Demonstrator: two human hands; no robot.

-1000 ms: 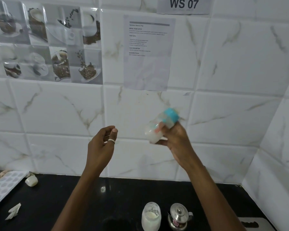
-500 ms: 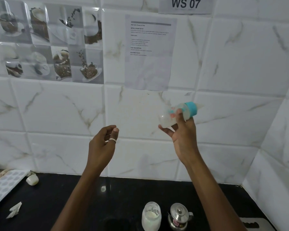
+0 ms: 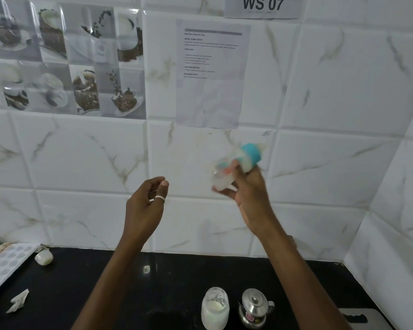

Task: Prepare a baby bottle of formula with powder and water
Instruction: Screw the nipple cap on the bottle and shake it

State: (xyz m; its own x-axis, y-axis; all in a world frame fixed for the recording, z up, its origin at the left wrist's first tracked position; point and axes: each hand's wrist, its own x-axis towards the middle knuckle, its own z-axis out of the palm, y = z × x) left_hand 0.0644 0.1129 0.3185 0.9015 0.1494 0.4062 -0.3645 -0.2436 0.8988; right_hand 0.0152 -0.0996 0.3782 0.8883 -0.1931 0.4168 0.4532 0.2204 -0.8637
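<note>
Right hand [image 3: 249,194] raised in front of the tiled wall [image 3: 343,91], fingers wrapped around a baby bottle [image 3: 234,166]. Bottle tilted, blue collar and teat end pointing up and to the right, clear body with whitish contents angled down toward the left; outline smeared by motion blur, so fine detail unreadable. Thumb under the lower end of the bottle, fingers across its middle.

Left hand [image 3: 144,206] held up level with the right, well apart from the bottle, grasping nothing: fingers loosely curled, thumb tip near the forefinger, a pale ring [image 3: 159,198] on one finger.

Below the hands, a black table [image 3: 105,294] running along the wall. Beneath the right forearm, a glass jar [image 3: 214,308] of white powder, open at the top, and just beside it to the right a small steel pot [image 3: 254,308] with a knobbed lid. Far left of the left hand, a white dimpled tray [image 3: 3,265] at the table's edge, a small white rounded object [image 3: 44,257] near its corner, and a scrap of crumpled paper [image 3: 18,301] closer to the viewer.

Above the hands on the wall, a printed sheet [image 3: 212,72], a sign reading "WS 07" [image 3: 262,5], and a coffee-themed picture panel [image 3: 65,55] to the left.
</note>
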